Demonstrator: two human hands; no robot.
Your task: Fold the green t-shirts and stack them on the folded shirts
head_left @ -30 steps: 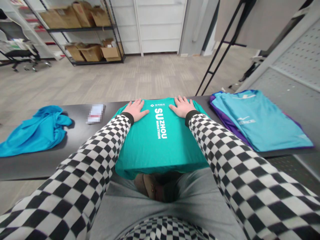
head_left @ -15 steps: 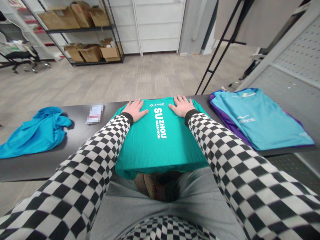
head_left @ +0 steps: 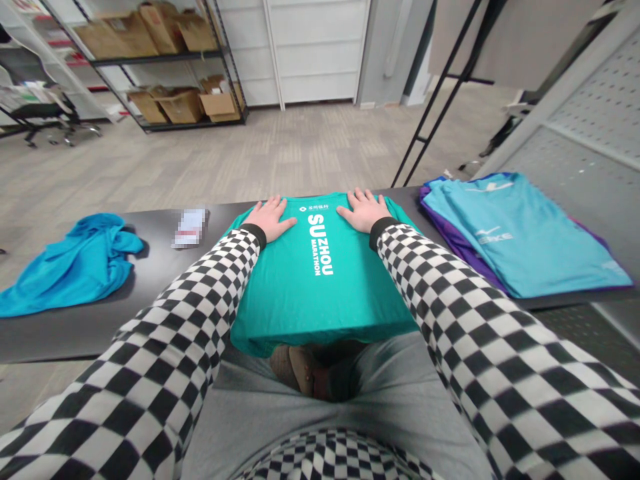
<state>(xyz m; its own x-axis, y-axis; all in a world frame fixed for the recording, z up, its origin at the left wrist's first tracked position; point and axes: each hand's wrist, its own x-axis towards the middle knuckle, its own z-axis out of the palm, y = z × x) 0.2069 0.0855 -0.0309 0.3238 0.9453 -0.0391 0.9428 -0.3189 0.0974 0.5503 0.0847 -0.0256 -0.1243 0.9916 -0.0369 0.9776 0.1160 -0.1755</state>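
Note:
A green T-shirt point(head_left: 320, 293) printed "SUZHOU MARATHON" lies spread on the black table point(head_left: 90, 327), its near edge hanging over the table's front. My left hand point(head_left: 270, 219) rests flat on its far left part, fingers stretched out. My right hand point(head_left: 364, 210) lies flat on its far right part, fingers spread. Neither hand holds anything. Both arms wear black-and-white checked sleeves.
A crumpled blue garment point(head_left: 70, 261) lies at the table's left. A small blurred card point(head_left: 190, 228) sits beside the green shirt. Folded light-blue and purple shirts point(head_left: 515, 230) are stacked at the right. Shelves with cardboard boxes point(head_left: 170, 67) stand across the floor; a black stand point(head_left: 440, 93) leans behind.

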